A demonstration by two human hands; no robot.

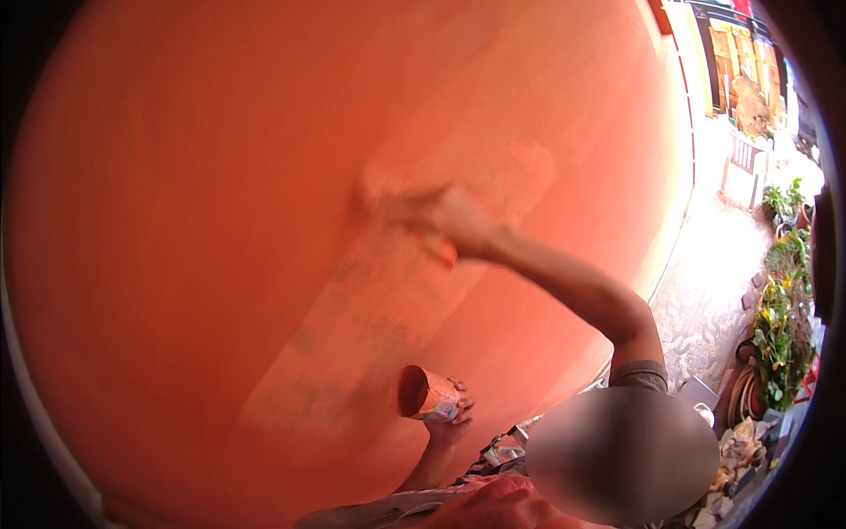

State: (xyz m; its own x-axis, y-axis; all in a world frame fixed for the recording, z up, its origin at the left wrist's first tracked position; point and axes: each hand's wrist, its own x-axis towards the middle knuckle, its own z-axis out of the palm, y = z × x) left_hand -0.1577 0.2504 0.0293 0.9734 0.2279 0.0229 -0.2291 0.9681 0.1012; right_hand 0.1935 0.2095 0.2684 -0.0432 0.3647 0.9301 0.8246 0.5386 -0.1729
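Note:
An orange-red wall (176, 220) fills most of the view, with a paler, patchy band (326, 344) running slantwise across it. My right hand (449, 220) is raised to this band, closed around a paintbrush (445, 254). Motion blurs the fingers and the brush's far end, which appears to meet the wall at the upper edge of the band. Lower down, my left hand (454, 414) grips a paint-smeared can (432, 397) from its right side. The can tilts with its mouth to the left, and its contents cannot be made out.
To the right, a bright paved walkway (705, 300) runs beside the wall. Potted plants (780, 309), a coiled hose (745, 397) and a pale chair (743, 172) stand along it. Rubble (736, 454) lies at the lower right, where a blurred oval hides part of the view.

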